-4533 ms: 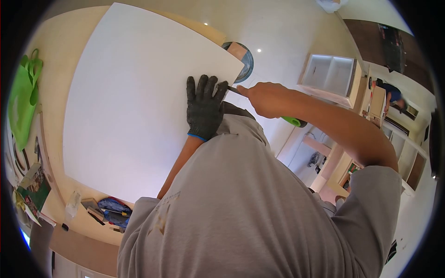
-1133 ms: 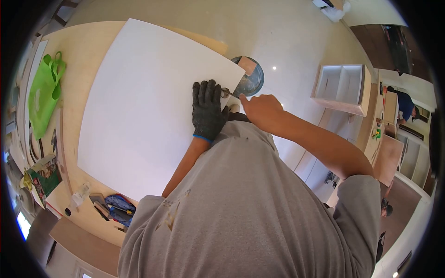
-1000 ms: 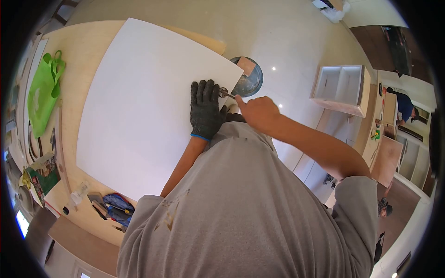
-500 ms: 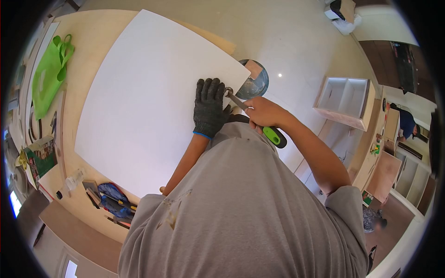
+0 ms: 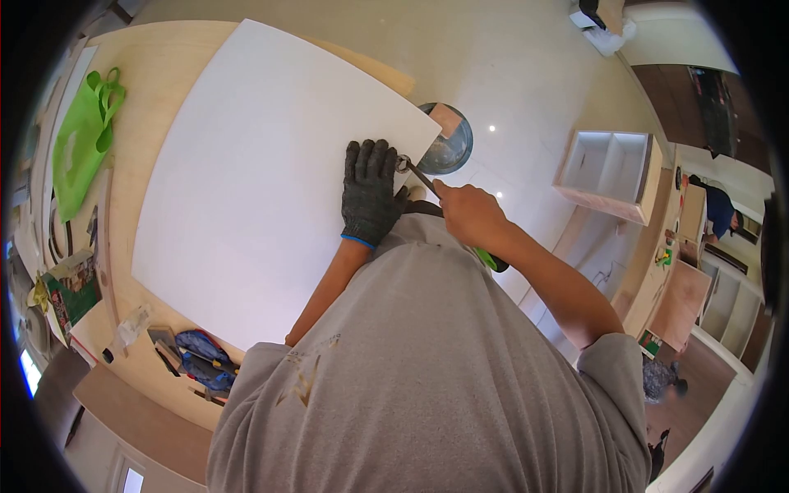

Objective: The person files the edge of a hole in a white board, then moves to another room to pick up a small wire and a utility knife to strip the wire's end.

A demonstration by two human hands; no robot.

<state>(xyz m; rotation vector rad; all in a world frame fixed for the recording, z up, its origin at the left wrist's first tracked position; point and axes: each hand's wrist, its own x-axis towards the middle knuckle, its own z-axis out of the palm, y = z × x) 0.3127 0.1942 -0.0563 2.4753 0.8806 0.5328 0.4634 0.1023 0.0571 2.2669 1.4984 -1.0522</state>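
My left hand [image 5: 370,193], in a dark grey knit glove with a blue cuff, lies flat on a large white panel [image 5: 263,164]. Its fingers are stretched out close to the panel's near right corner. My right hand [image 5: 472,215] is closed around a chisel-like tool [image 5: 422,179] with a metal blade and a green-and-black handle. The blade's tip reaches a small round cutout [image 5: 402,163] just beside the gloved fingers. Most of the handle is hidden by my right hand and shirt.
Wooden worktop [image 5: 177,62] under the panel; green bag [image 5: 82,144], clear bottle [image 5: 131,327] and blue tool pouch [image 5: 205,357] at left. Round dark tub [image 5: 450,152] beyond the corner. Open cabinet box [image 5: 606,172] at right; another person [image 5: 717,209] at far right.
My right hand has tilted and shifted slightly right and down, and the handle is now mostly covered. The tool's tip stays at the cutout. My left hand stays flat on the panel.
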